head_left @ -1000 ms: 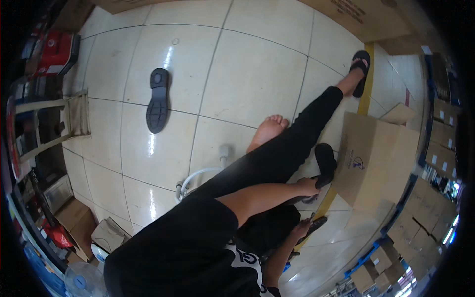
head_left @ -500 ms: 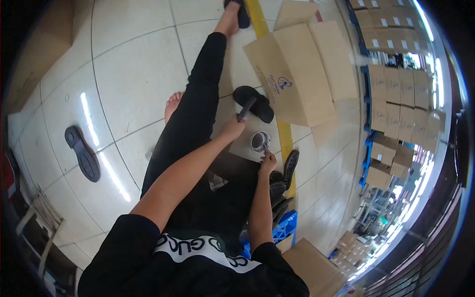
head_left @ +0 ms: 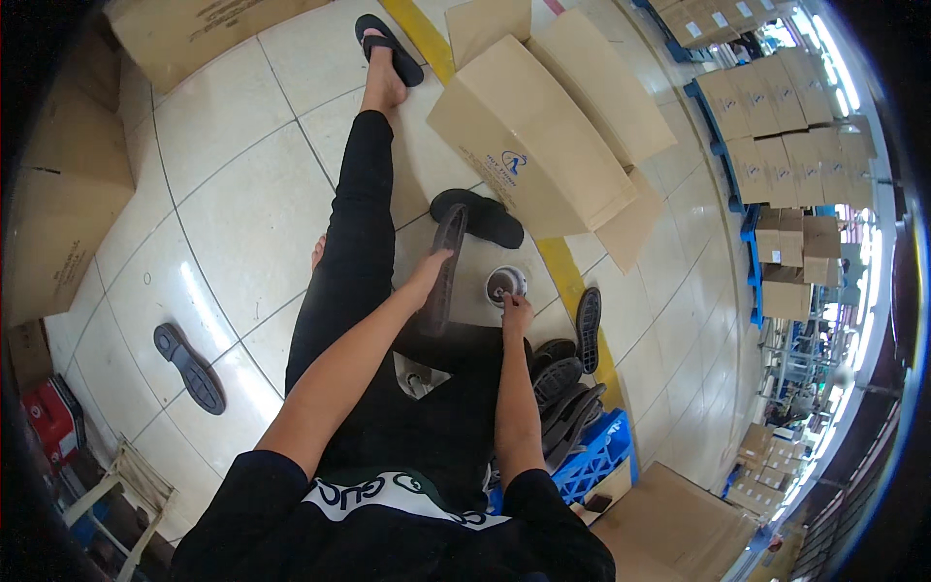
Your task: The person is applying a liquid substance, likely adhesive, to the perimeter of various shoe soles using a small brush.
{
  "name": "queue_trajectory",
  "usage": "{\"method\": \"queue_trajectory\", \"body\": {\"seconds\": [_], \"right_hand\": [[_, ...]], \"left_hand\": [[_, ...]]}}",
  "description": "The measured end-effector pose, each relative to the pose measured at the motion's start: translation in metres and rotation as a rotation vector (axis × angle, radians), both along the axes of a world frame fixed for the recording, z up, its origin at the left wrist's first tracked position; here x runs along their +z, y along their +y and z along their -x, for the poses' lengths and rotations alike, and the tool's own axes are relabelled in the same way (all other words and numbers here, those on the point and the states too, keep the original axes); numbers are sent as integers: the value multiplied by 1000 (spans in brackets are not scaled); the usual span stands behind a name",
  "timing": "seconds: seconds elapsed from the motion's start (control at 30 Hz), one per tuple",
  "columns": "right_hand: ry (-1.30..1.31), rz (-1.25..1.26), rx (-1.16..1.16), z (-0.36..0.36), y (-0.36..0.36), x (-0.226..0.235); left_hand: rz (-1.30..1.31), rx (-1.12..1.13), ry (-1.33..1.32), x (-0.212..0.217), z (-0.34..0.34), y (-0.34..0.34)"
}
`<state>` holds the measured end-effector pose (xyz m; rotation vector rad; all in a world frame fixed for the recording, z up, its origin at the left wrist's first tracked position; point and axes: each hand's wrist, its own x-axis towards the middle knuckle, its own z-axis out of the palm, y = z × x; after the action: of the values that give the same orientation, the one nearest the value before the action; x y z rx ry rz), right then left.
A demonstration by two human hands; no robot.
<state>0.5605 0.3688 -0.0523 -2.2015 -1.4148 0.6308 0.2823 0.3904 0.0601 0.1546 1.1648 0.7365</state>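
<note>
My left hand [head_left: 430, 274] grips a dark shoe sole [head_left: 450, 233], long and upright in the view, its broad face turned partly toward me. Beside it stands a small round tub [head_left: 522, 281] with a pale rim and brown inside. My right hand [head_left: 518, 311] is at the tub's near rim, fingers pinched together. What they pinch is mostly hidden; a small pale bit shows inside the tub by the fingertips. A loose black slipper [head_left: 495, 225] lies just beyond the held sole.
Several dark soles [head_left: 561, 386] are heaped by a blue plastic crate [head_left: 601, 451] at my right, one sole [head_left: 588, 330] lying apart. Another sole [head_left: 190, 369] rests on the tiles at left. An open cardboard box [head_left: 543, 136] stands ahead, near my outstretched leg [head_left: 359, 213].
The sole in my left hand has turned from edge-on to show more of its face. My right hand has moved up against the tub. My view has shifted too.
</note>
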Motion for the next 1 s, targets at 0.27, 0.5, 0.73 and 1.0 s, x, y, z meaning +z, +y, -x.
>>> {"method": "queue_trajectory", "body": {"seconds": [0.27, 0.5, 0.73, 1.0], "right_hand": [[165, -170, -201, -4, -5, 23], [104, -162, -197, -54, -16, 27], [165, -130, -269, -37, -16, 27], [234, -180, -373, -37, -18, 33]], "left_hand": [[124, 74, -136, 15, -1, 0], [91, 400, -273, 20, -10, 4], [65, 621, -428, 3, 8, -2], [-76, 475, -436, 1, 6, 0]]}}
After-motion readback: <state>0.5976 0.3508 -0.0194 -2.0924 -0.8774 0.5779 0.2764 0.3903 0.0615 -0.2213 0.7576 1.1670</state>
